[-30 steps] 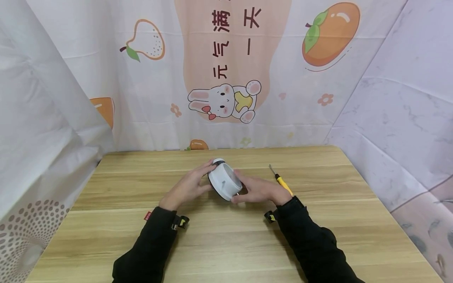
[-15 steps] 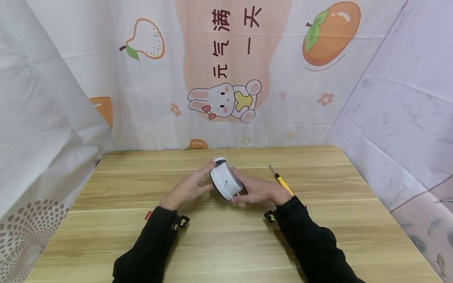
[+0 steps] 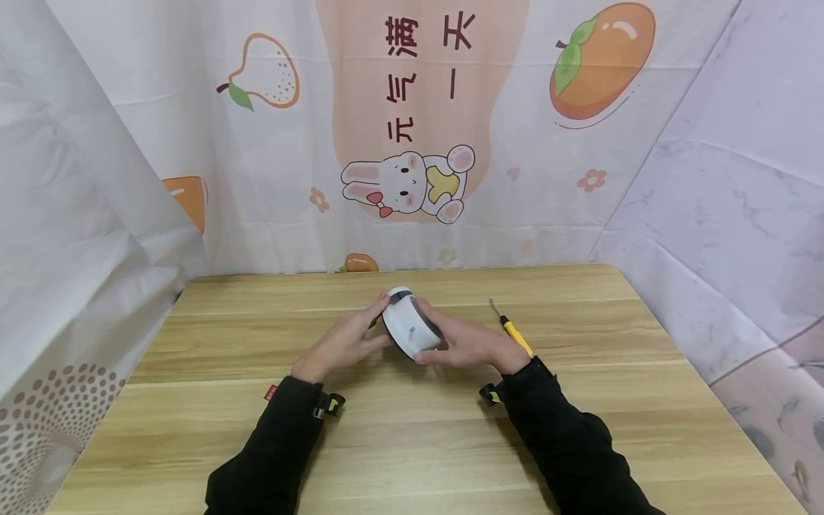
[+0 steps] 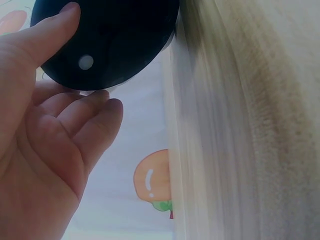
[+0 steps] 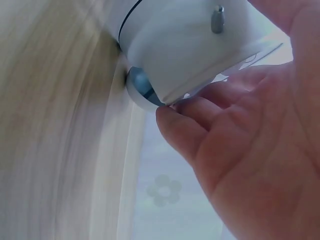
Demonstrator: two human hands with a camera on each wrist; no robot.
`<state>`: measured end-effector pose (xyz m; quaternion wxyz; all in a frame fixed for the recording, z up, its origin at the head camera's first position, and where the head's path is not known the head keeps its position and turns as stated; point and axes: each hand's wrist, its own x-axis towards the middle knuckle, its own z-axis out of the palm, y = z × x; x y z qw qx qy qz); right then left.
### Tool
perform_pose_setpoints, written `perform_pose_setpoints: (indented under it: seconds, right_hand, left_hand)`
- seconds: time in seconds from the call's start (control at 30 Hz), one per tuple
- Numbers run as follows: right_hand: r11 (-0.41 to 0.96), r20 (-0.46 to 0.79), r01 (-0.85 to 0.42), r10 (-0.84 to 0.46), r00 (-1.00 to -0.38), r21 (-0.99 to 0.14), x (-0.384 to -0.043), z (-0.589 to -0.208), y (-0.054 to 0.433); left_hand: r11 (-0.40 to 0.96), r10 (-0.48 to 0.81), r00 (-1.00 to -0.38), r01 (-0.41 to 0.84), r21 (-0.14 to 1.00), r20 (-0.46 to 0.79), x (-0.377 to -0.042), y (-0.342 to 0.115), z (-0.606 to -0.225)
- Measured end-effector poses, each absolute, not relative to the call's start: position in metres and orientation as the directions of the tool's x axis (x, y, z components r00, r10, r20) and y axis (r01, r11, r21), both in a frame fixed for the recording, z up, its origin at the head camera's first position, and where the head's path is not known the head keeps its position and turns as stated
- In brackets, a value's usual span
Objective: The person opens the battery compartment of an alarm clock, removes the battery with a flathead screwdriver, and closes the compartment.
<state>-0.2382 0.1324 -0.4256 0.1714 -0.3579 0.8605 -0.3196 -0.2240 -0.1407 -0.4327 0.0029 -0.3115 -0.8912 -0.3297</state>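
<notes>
Both hands hold a tilted round white device above the middle of the table, its exact kind unclear. My left hand grips its left side. In the left wrist view, the left thumb lies on the glossy black face, which has a pale round dot, and the fingers curl behind the edge. My right hand holds the other end, fingers curled at the rim of the white housing. A short metal pin sticks out of the housing's side in the right wrist view.
A screwdriver with a yellow and black handle lies on the wooden table, just beyond the right wrist. A small red tag shows beside the left sleeve. Behind the table hangs a printed curtain.
The device has turned slightly and shifted a little to the right. My right hand has moved slightly up and left along its rim. The left hand keeps its grip.
</notes>
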Motion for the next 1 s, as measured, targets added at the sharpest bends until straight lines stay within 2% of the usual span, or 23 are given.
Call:
perform_pose_setpoints:
  seconds: [0.13,0.37,0.53,0.73,1.0]
  right_hand:
    - [0.548,-0.054,-0.521,-0.721,-0.691,-0.654,-0.2379,-0.4244,0.1333]
    - [0.492,-0.017,-0.510,-0.731,-0.682,-0.705,-0.2370,-0.4248,0.1331]
    - [0.475,-0.003,-0.503,-0.730,-0.684,-0.723,-0.2372,-0.4263,0.1309]
    - [0.422,0.007,-0.490,-0.753,-0.658,-0.763,-0.2387,-0.4302,0.1265]
    - [0.402,-0.034,-0.425,-0.757,-0.653,-0.811,-0.2404,-0.4304,0.1276]
  left_hand:
    - [0.585,0.546,-0.816,0.534,0.610,0.191,-0.2227,-0.1404,-0.4329]
    - [0.581,0.520,-0.844,0.463,0.669,0.133,-0.2208,-0.1393,-0.4320]
    - [0.607,0.509,-0.858,0.420,0.675,0.077,-0.2198,-0.1385,-0.4307]
    - [0.656,0.468,-0.884,0.363,0.662,0.020,-0.2186,-0.1369,-0.4285]
    - [0.649,0.492,-0.871,0.366,0.667,-0.001,-0.2186,-0.1357,-0.4296]
